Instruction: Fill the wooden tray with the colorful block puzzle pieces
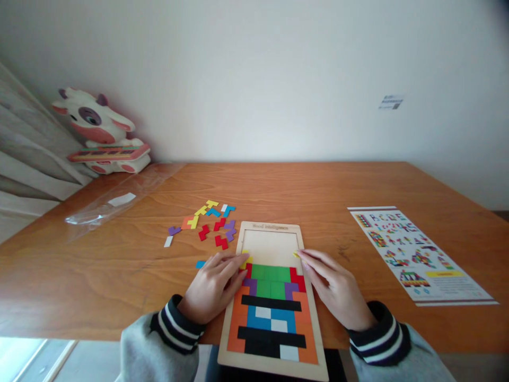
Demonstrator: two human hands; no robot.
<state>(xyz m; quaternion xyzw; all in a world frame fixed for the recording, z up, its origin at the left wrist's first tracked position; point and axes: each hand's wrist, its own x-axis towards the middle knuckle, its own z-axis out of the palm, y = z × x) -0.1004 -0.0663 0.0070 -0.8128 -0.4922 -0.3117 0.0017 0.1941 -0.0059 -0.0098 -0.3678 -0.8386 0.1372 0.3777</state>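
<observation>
Our right hand (338, 289) is pinching a yellow piece (296, 254); our left hand (212, 284) is touching another (247, 260), grip unclear. Nearer us, tiles (271, 273) are filling the puzzle board (274, 367); beyond our fingers, it's showing bare.

Wooden board (274, 227): "Wood Intelligence". Wall sticker (391, 102), printed sheet (421, 254): text too small.

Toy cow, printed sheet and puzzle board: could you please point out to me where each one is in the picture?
Toy cow (101, 133): head view, on its pink muzzle.
Printed sheet (444, 274): head view, on its yellow bar.
Puzzle board (271, 227): head view, on its far rim, at the lettering.
</observation>
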